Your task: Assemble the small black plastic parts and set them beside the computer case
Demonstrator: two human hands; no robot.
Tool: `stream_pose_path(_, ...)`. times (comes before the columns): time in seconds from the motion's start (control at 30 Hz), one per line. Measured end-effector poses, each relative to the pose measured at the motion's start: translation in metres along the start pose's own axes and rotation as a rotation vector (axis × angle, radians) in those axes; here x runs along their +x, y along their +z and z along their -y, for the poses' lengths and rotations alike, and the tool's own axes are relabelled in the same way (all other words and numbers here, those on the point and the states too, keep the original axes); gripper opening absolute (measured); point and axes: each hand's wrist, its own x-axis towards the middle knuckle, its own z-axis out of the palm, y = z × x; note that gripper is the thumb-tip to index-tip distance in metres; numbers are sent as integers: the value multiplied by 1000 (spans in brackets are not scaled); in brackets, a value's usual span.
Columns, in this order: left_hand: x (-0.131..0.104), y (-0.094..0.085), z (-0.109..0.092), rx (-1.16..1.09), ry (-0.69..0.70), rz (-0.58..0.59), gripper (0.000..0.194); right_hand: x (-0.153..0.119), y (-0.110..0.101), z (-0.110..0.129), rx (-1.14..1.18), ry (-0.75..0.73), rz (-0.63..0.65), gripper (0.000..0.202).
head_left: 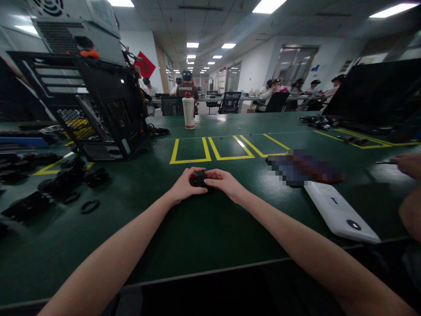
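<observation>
Both hands meet over the green tabletop around a small black part, whose exact kind I cannot make out. My left hand curls around it from the left, thumb below and fingers above. From the right, my right hand pinches its near edge with thumb and fingers. Much of the part is hidden by the fingers. Beyond my hands lie rectangles of yellow tape. To the left, a black ring lies flat near several black parts.
An open black computer case stands at the left. A white cup is at the table's back. On the right are a white device, a pixelated item, a dark panel and another person's hand holding a thin tool.
</observation>
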Motion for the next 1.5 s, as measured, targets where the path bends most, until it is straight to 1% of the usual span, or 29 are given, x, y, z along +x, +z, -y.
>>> stream_pose_path(0.1, -1, -1, -1, 6, -7, 11, 63, -3, -1, 2, -21, 3, 23, 37)
stream_pose_path(0.27, -1, -1, -2, 4, -2, 24, 64, -2, 1, 1, 59, -34, 12, 27)
stream_pose_path(0.4, 0, 0, -2, 8, -4, 30, 64, 1, 1, 2, 31, -17, -32, 34)
stream_pose_path(0.5, 0, -1, -2, 1, -8, 26, 64, -1, 0, 5, -22, 31, -21, 36)
stream_pose_path(0.63, 0, 0, -2, -69, -9, 21, 64, -3, 1, 6, -62, 47, 7, 34)
stream_pose_path(0.8, 0, 2, -3, -203, 0, 56, 63, -2, 2, 6, -46, -25, 0, 29)
stream_pose_path(0.87, 1, 3, -3, -252, 16, 79, 62, -2, 3, 7, -6, -52, 2, 32)
stream_pose_path(0.97, 1, 3, -5, -298, 29, 106, 61, -3, 4, 8, 31, -44, 12, 37)
stream_pose_path(1.03, 0, 2, -6, -312, 16, 120, 61, -3, 4, 8, -15, -46, 19, 37)
stream_pose_path(1.13, 0, 1, -7, -317, -9, 120, 61, -4, 3, 6, -119, -72, 5, 30)
stream_pose_path(1.2, 0, 1, -7, -314, -13, 112, 62, -4, 1, 5, -150, -90, -10, 27)
stream_pose_path(1.3, 0, 2, -7, -304, -12, 112, 62, -4, 1, 7, -74, -103, 33, 26)
stream_pose_path(1.37, 0, 2, -7, -301, -5, 115, 62, -3, 2, 8, 8, -89, 62, 30)
stream_pose_path(1.43, 0, 2, -7, -296, 7, 107, 62, -3, 3, 8, 34, -68, 38, 34)
stream_pose_path(1.5, 0, 2, -7, -290, 8, 105, 61, -3, 4, 7, -7, -57, -6, 32)
